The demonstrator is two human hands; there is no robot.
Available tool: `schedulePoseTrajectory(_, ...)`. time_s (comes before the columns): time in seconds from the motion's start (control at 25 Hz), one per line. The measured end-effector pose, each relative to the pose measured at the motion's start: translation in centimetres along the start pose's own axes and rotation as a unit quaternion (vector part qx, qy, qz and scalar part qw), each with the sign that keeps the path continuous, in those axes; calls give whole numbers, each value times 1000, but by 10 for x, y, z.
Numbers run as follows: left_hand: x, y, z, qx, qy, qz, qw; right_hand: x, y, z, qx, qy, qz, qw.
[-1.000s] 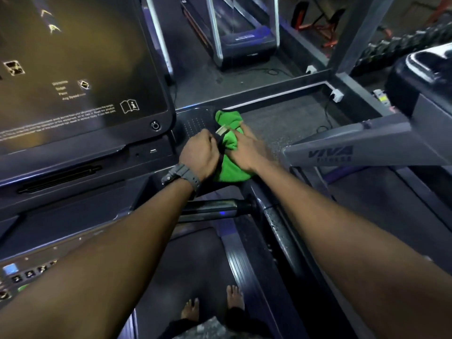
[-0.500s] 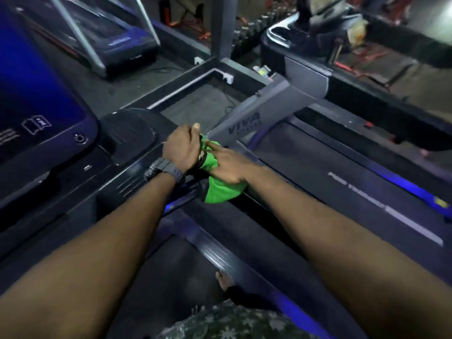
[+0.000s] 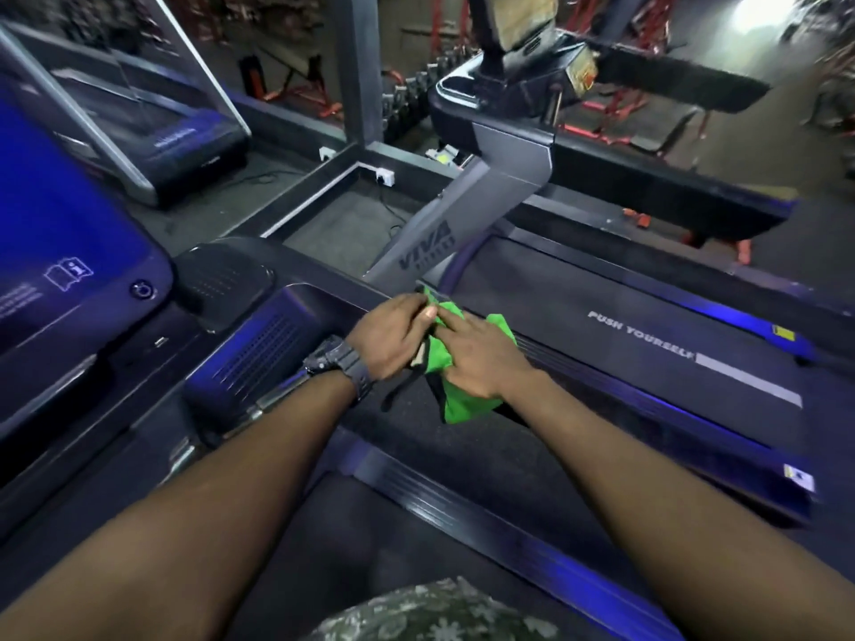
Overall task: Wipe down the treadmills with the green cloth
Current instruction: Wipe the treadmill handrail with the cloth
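From the head camera, both hands are meeting over the gap between two treadmills. The left hand (image 3: 391, 337), with a dark watch (image 3: 340, 365) on its wrist, is pinching the near edge of the green cloth (image 3: 455, 386) with curled fingers. The right hand (image 3: 481, 356) is lying across the top of the cloth, its fingers curling over the bunched fabric and holding it. The cloth is hanging between the two hands, just beside the grey upright (image 3: 444, 233) lettered VIVA. To the right, the neighbouring treadmill belt (image 3: 647, 316) is showing the words PUSH YOURSELF. A blue-lit console screen (image 3: 55, 233) is standing at far left.
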State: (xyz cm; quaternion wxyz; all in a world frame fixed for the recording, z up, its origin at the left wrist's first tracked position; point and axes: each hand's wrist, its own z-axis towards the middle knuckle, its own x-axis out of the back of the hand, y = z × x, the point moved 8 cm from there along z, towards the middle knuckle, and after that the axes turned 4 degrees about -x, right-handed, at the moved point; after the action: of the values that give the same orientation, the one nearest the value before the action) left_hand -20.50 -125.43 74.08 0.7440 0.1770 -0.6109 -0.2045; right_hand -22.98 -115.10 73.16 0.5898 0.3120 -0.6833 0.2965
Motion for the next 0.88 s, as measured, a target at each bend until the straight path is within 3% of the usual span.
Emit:
schedulePoseTrajectory(0.12, -3, 8, -7, -8, -21, 9, 1000, -13, 25, -30, -30, -1, 7, 1000)
schedulePoseTrajectory(0.24, 0, 2, -7, 13, 12, 8, 1000, 1, 3, -13, -89, 7, 3, 996)
schedulePoseTrajectory(0.36, 1, 4, -8, -3, 43, 31, 999, 0, -14, -11, -83, 18, 11, 996)
schedulePoseTrajectory(0.52, -11, 22, 6, -73, -30, 51, 996, -11, 38, -66, -123, 3, 46, 991)
schedulePoseTrajectory(0.6, -4, 21, 7, -64, -8, 13, 998, -10, 49, -75, -182, -2, 38, 983)
schedulePoseTrajectory(0.72, 1, 7, 0, -43, 22, -42, 998, 3, 9, -37, -198, 2, 23, 980)
schedulePoseTrajectory(0.88, 1, -6, 4, -50, -15, -15, 999, 4, -37, -1, -184, -21, -21, 983)
